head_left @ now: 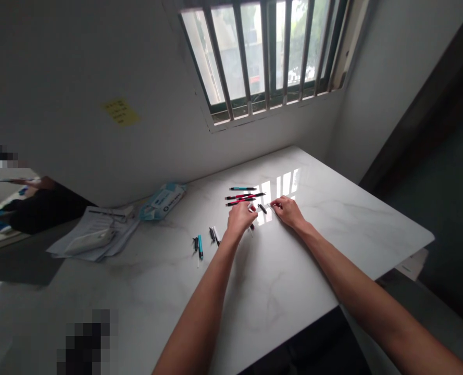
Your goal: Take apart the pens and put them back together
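My left hand (239, 217) is closed over the middle of the table, its fingertips pinching a small red and white pen part (251, 208). To its right, my right hand (288, 210) rests low over the tabletop, thumb and fingers pinched on a thin white rod (270, 206). Between the hands lies a short black pen part (262, 209). Just beyond my left hand are red and black pens (245, 197) and a teal and black pen (243, 188). Left of my left forearm lie a teal pen barrel (200, 246), a black clip piece (196, 244) and another black piece (212, 234).
A blue and white wipes packet (163, 201) lies against the wall beside stacked papers (94, 234). The marble-look table (278, 291) has its right corner near a dark doorway. A barred window (262, 57) is above. Another person's dark sleeve (47, 205) shows at the left.
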The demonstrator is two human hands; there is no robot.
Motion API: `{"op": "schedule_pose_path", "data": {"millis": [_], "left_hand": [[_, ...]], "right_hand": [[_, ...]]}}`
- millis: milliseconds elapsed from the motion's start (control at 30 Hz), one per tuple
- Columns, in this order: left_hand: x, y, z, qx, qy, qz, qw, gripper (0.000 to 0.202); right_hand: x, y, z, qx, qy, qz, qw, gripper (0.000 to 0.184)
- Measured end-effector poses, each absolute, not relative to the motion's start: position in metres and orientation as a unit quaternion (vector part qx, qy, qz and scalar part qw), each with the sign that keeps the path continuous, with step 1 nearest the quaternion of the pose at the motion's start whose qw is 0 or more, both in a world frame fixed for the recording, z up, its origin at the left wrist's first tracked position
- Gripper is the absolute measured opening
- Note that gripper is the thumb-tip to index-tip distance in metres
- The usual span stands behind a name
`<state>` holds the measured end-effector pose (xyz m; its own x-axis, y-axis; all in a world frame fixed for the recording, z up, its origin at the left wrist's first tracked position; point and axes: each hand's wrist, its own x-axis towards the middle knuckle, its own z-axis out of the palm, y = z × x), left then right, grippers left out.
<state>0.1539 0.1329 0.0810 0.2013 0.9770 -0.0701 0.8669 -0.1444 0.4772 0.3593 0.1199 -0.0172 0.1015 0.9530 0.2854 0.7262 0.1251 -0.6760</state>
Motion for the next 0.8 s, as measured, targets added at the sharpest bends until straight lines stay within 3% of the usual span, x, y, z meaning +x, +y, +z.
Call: {"op": "schedule_pose_path", "data": {"millis": [300, 800], "left_hand": [[0.179, 0.166, 0.050, 0.769, 0.611, 0.092, 0.164, 0.015], [0.175, 0.160, 0.049, 0.754, 0.641, 0.082, 0.118, 0.034]], "right_hand": [[0.347, 0.122, -0.014, -0.652, -0.659, 0.130, 0.352, 0.021], [0.346, 0.122, -0.016, -0.645, -0.663, 0.140, 0.353, 0.018]]}}
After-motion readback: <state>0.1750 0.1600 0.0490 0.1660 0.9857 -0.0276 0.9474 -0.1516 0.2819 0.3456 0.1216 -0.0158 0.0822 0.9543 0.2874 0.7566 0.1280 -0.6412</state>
